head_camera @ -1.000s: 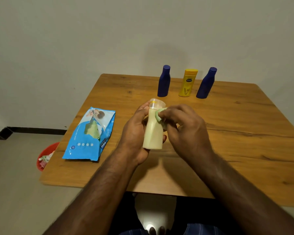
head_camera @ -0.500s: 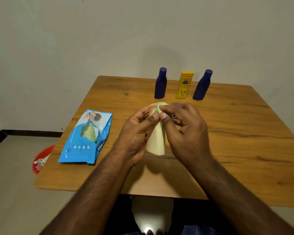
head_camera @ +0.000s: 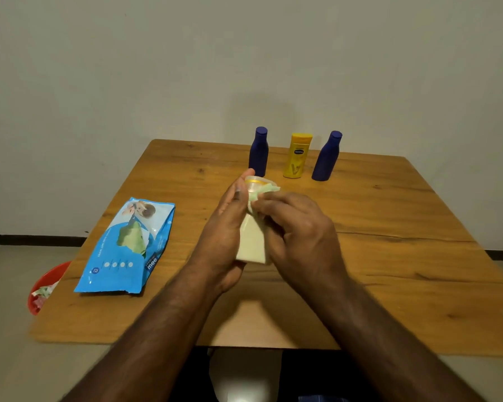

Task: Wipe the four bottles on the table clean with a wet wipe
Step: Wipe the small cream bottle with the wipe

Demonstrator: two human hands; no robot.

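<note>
Wooden table [head_camera: 375,227], pale wall [head_camera: 128,68], grey floor [head_camera: 9,285]

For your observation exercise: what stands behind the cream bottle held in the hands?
Behind the cream bottle stand two blue bottles with a yellow bottle between them, then the wall. The left blue bottle's base is partly hidden by the left hand.

Four bottles are counted: two dark blue bottles [head_camera: 258,152] [head_camera: 326,156], one yellow lotion bottle [head_camera: 297,156] and one cream-coloured bottle [head_camera: 251,242]. One pale green wet wipe [head_camera: 264,190], one blue wet-wipe pack [head_camera: 128,248], one red bin [head_camera: 45,285] and one wooden table [head_camera: 389,256] are seen. Two hands are counted, the left hand [head_camera: 225,239] and the right hand [head_camera: 298,236].
</note>
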